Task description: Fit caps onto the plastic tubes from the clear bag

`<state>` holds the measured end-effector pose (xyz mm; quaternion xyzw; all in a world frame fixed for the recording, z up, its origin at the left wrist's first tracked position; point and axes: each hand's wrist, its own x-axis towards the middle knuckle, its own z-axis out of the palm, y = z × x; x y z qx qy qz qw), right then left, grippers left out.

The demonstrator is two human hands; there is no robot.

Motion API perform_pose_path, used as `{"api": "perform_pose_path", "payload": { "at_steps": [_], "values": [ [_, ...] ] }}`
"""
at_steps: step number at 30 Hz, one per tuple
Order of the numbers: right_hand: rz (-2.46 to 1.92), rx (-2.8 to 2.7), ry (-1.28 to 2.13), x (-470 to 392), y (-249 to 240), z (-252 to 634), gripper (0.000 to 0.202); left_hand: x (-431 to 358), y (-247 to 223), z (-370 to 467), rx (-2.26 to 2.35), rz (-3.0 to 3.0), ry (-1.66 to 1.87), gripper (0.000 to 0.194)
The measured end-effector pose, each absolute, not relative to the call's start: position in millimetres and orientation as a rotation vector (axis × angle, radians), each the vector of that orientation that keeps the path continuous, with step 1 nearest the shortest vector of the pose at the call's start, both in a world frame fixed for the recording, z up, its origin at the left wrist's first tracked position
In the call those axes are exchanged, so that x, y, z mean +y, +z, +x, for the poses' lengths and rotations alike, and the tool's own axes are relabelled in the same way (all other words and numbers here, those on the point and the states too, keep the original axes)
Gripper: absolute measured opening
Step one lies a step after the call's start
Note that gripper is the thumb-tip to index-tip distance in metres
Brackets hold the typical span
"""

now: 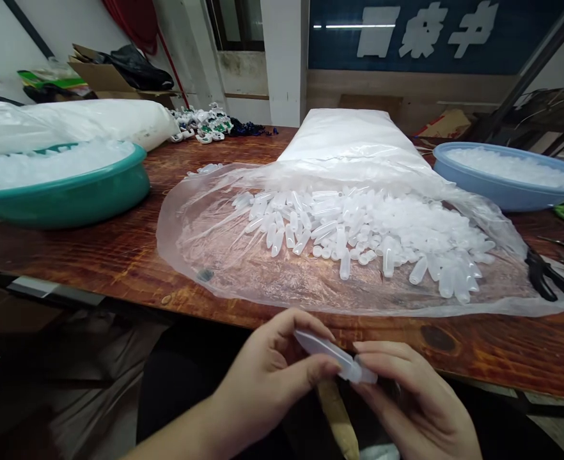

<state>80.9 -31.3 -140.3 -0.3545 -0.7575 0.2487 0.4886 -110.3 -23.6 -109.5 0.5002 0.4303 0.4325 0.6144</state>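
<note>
My left hand [275,370] is closed around a translucent white plastic tube [324,349], thumb and fingers pinching its sides. The tube lies tilted, its flat tapered end toward the upper left and its neck toward my right hand. A small translucent cap-like piece [367,376] is at the neck, between the fingertips of my right hand [416,399]. Whether that piece is seated on the tube or only touching it, I cannot tell. Beyond the hands, many similar tubes and small caps [344,236] lie loose on a clear plastic bag [243,275].
A large full white sack [344,131] lies behind the pile. A green basin [71,204] stands left and a blue basin [507,195] right, both filled with white pieces. Black-handled scissors [548,281] lie at the right on the wooden table [119,271]. The table's front edge is near my hands.
</note>
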Motion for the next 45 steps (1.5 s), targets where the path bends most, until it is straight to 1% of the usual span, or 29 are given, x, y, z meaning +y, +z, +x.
{"api": "perform_pose_path", "payload": {
  "at_steps": [3, 5, 9, 12, 14, 15, 17, 19, 20, 21, 22, 24, 25, 27, 28, 29, 31, 33, 35, 37, 38, 39, 40, 42, 43, 44, 45],
  "values": [
    [-0.895, -1.841, 0.630, -38.3, -144.9, 85.2, 0.025, -33.2, -126.9, -93.6, 0.865, 0.907, 0.914, 0.039],
    [-0.906, -1.868, 0.578, -44.9, -151.6, 90.7, 0.027, -34.9, -136.6, -88.5, 0.831, 0.856, 0.879, 0.042],
    [-0.973, -1.954, 0.296, -62.1, -166.0, 102.6, 0.037, -38.4, -144.4, -84.1, 0.864, 0.857, 0.846, 0.045],
    [-1.005, -2.072, 0.259, -67.2, -166.9, 107.5, 0.038, -41.5, -145.0, -86.5, 0.924, 0.974, 0.780, 0.043],
    [-0.978, -2.067, 0.390, -64.3, -163.4, 106.6, 0.031, -43.1, -146.0, -91.3, 0.967, 1.164, 0.735, 0.036],
    [-0.986, -2.020, 0.511, -61.7, -161.6, 104.7, 0.026, -43.9, -147.1, -94.1, 0.968, 1.293, 0.721, 0.031],
    [-1.086, -1.845, 0.861, -57.0, -159.3, 98.9, 0.016, -45.7, -150.7, -98.8, 0.924, 1.540, 0.710, 0.021],
    [-1.216, -1.619, 1.218, -55.2, -160.2, 92.3, 0.024, -48.1, -156.1, -100.4, 0.864, 1.638, 0.736, 0.019],
    [-1.255, -1.529, 1.333, -55.8, -161.7, 89.6, 0.029, -49.4, -159.2, -99.8, 0.856, 1.602, 0.761, 0.021],
    [-1.271, -1.466, 1.367, -57.3, -163.9, 87.7, 0.031, -50.6, -162.3, -98.3, 0.861, 1.512, 0.788, 0.024],
    [-1.259, -1.454, 1.317, -59.3, -166.3, 86.9, 0.028, -51.5, -165.1, -96.3, 0.869, 1.390, 0.816, 0.029],
    [-1.167, -1.556, 1.010, -63.5, -170.5, 88.6, 0.015, -52.0, -169.2, -92.4, 0.855, 1.150, 0.840, 0.038],
    [-1.098, -1.661, 0.819, -64.7, -171.5, 90.8, 0.016, -51.4, -170.1, -91.1, 0.838, 1.065, 0.824, 0.041],
    [-0.929, -1.914, 0.502, -64.7, -170.5, 96.1, 0.034, -49.0, -169.8, -90.7, 0.804, 0.964, 0.755, 0.043],
    [-0.863, -2.015, 0.418, -63.6, -168.9, 98.3, 0.040, -47.5, -168.9, -91.5, 0.801, 0.938, 0.718, 0.043],
    [-0.834, -2.077, 0.403, -62.1, -166.9, 99.6, 0.041, -46.2, -167.7, -92.6, 0.811, 0.927, 0.689, 0.042],
    [-0.909, -2.059, 0.560, -59.5, -164.0, 99.2, 0.030, -44.7, -165.4, -95.0, 0.857, 0.955, 0.679, 0.042],
    [-1.053, -1.897, 0.761, -59.6, -164.6, 96.0, 0.017, -45.1, -164.2, -96.7, 0.909, 1.030, 0.711, 0.043],
    [-1.082, -1.781, 0.784, -62.6, -167.9, 92.3, 0.015, -46.7, -163.8, -97.7, 0.934, 1.058, 0.728, 0.044],
    [-1.042, -1.759, 0.763, -65.7, -170.4, 88.6, 0.021, -48.5, -163.1, -98.4, 0.910, 1.038, 0.713, 0.044],
    [-1.068, -1.724, 0.833, -66.4, -170.7, 86.5, 0.019, -49.3, -162.3, -98.8, 0.892, 1.049, 0.702, 0.043],
    [-1.133, -1.650, 0.979, -66.3, -170.4, 84.1, 0.016, -49.8, -161.3, -99.2, 0.877, 1.095, 0.701, 0.041],
    [-1.226, -1.536, 1.177, -65.5, -169.8, 81.5, 0.021, -50.2, -160.2, -99.5, 0.862, 1.183, 0.704, 0.037],
    [-1.394, -1.261, 1.551, -62.6, -169.5, 76.7, 0.047, -50.3, -158.9, -99.5, 0.837, 1.424, 0.716, 0.028],
    [-1.439, -1.170, 1.669, -61.1, -170.4, 75.5, 0.057, -50.2, -159.2, -99.3, 0.833, 1.529, 0.719, 0.024],
    [-1.467, -1.146, 1.717, -60.1, -172.3, 75.4, 0.062, -50.1, -160.3, -98.9, 0.839, 1.592, 0.722, 0.022],
    [-1.491, -1.177, 1.671, -59.8, -175.1, 76.6, 0.063, -50.1, -162.1, -98.4, 0.856, 1.599, 0.728, 0.022]
  ]
}}
